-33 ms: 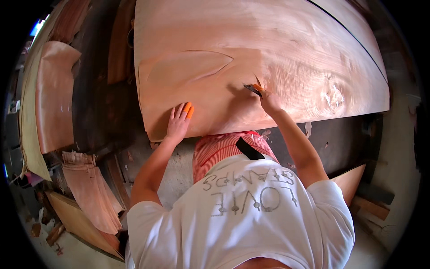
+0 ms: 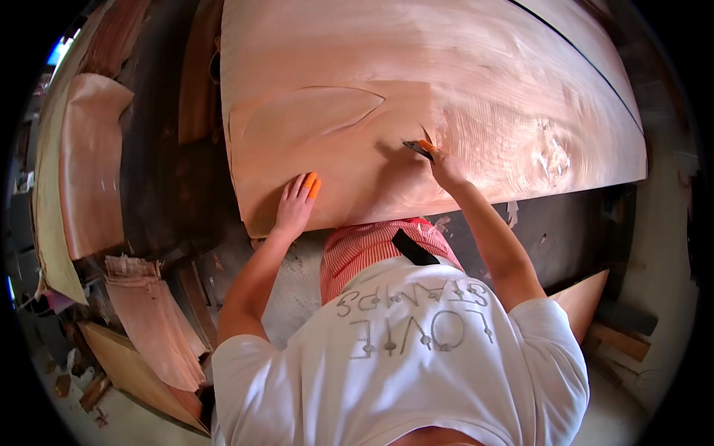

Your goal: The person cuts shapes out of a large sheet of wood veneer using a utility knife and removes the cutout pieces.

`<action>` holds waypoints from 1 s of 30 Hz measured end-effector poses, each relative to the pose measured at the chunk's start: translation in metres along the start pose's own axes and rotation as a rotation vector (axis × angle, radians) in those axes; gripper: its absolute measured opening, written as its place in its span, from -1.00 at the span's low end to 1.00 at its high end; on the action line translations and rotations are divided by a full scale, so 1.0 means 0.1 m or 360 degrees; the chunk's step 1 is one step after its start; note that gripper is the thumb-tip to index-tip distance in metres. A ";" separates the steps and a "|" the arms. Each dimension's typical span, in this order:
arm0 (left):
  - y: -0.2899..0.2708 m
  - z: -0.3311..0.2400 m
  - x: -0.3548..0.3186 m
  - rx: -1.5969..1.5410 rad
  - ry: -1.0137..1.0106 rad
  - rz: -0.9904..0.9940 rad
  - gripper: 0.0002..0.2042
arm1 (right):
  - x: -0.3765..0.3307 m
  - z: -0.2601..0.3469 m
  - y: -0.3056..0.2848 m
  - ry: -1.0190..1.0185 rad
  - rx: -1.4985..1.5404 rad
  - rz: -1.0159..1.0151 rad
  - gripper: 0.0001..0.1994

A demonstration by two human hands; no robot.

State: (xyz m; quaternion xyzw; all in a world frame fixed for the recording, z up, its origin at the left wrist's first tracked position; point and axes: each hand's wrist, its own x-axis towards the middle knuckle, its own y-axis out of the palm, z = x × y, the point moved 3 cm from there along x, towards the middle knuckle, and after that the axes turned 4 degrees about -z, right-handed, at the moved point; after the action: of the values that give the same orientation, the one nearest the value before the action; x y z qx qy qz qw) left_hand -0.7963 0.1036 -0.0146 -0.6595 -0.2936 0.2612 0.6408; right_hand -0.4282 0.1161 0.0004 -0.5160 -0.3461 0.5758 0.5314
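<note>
My left hand (image 2: 296, 204) lies flat on the pinkish wood veneer sheet (image 2: 320, 163) near its front left edge, fingers stretched out. Two of its fingers wear orange finger covers. Right of the middle, my right hand (image 2: 444, 165) is closed around a small dark knife (image 2: 417, 149), its tip pointing left just over the veneer. Orange also shows on a finger there. Beside the knife a thin sliver of veneer (image 2: 425, 134) sticks up. Beyond the hands, a long curved split (image 2: 357, 123) runs through the sheet. Whether the blade touches the wood I cannot tell.
A large veneer-topped stack (image 2: 513, 97) spreads ahead, with a rough knot (image 2: 554, 157) at right. To the left hang curled veneer pieces (image 2: 93, 163) and a bundle of strips (image 2: 152, 316). Boards (image 2: 141, 372) lean low at left, with scraps on the floor.
</note>
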 end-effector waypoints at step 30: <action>-0.44 0.13 0.18 -0.0115 -0.0389 -0.0216 -0.49 | -0.06 -0.02 -0.11 -0.0124 0.0218 -0.0132 -0.61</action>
State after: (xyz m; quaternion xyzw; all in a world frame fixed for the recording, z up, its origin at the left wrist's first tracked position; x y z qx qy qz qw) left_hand -0.7958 0.1259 0.0295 -0.6240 -0.4227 0.2849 0.5923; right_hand -0.4242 0.1121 0.0115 -0.4408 -0.3474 0.5953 0.5750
